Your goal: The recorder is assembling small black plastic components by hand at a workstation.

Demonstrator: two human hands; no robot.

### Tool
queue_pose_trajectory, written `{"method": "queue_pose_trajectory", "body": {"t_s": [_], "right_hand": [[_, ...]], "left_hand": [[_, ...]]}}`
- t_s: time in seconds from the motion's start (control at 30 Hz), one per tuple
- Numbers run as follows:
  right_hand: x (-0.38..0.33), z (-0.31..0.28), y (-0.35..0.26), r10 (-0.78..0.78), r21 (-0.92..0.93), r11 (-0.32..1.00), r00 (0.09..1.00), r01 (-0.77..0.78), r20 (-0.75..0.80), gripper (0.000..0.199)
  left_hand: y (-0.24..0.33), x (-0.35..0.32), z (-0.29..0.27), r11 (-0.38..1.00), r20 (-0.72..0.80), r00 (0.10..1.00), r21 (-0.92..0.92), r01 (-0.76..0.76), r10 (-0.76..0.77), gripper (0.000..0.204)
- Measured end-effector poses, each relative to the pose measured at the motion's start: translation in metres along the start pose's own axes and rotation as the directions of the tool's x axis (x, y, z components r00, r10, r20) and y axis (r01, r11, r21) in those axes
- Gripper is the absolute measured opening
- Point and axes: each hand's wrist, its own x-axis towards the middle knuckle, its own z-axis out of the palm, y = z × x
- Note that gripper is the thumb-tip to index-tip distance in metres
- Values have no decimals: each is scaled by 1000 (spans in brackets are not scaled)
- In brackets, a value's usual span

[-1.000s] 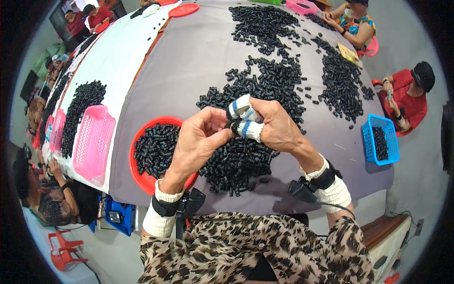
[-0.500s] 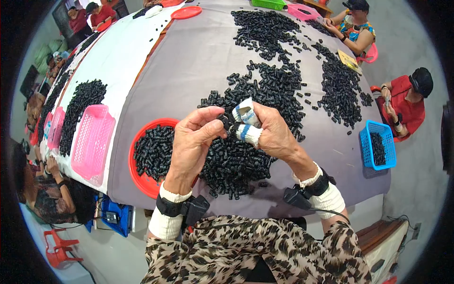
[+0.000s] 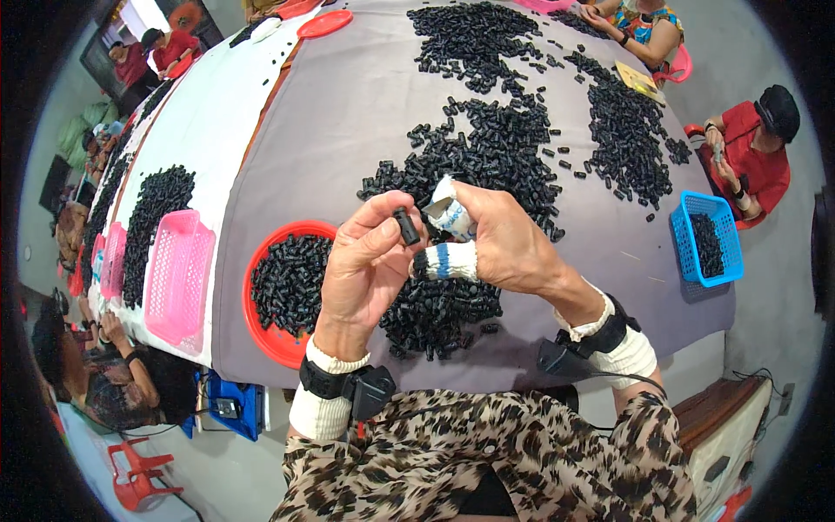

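My left hand [image 3: 358, 265] pinches a small black cylindrical piece [image 3: 406, 226] upright between thumb and forefinger, palm turned partly toward me. Close on its right, my right hand [image 3: 513, 239] is curled, its thumb in a white knitted cover [image 3: 448, 261] with blue stripes. A crumpled white wrap [image 3: 452, 211] with blue print sits at its forefinger; whether the hand grips anything inside is hidden. Below both hands spreads a heap of similar black pieces [image 3: 444, 313]. At left, a red round tray [image 3: 258, 322] holds many more.
Another black heap [image 3: 478, 39] lies at the far side, and one [image 3: 628, 130] at the right. A blue basket [image 3: 680, 248] stands at the right edge, a pink basket [image 3: 181, 278] at left. A person in red [image 3: 752, 165] sits at right; others work around the table.
My hands have drawn slightly apart, and the black piece now stands upright in my left fingers, clear of my right thumb. The whole view has shifted a little.
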Motion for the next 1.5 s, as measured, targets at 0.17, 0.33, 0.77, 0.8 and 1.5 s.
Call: {"method": "queue_pose_trajectory", "body": {"t_s": [0.17, 0.33, 0.77, 0.8, 1.5], "right_hand": [[1, -4, -3, -3, -24, 1000, 999, 5, 53, 34], [3, -6, 0, 28, -26, 999, 995, -26, 92, 30], [8, 0, -8, -39, -45, 998, 999, 38, -14, 29], [9, 0, -9, -52, -69, 996, 999, 52, -10, 28], [10, 1, 6, -105, -115, 989, 992, 97, -65, 33]], "left_hand": [[-1, -3, 8, 996, -37, 999, 86, 28, -25, 26], [-1, -4, 11, 993, -61, 998, 116, 33, -26, 26], [-5, -2, 8, 998, -129, 992, 54, -9, 16, 27], [-4, -2, 9, 994, -163, 986, 110, -12, 30, 25], [-7, -6, 8, 994, -167, 985, 111, -22, 41, 34]]}}
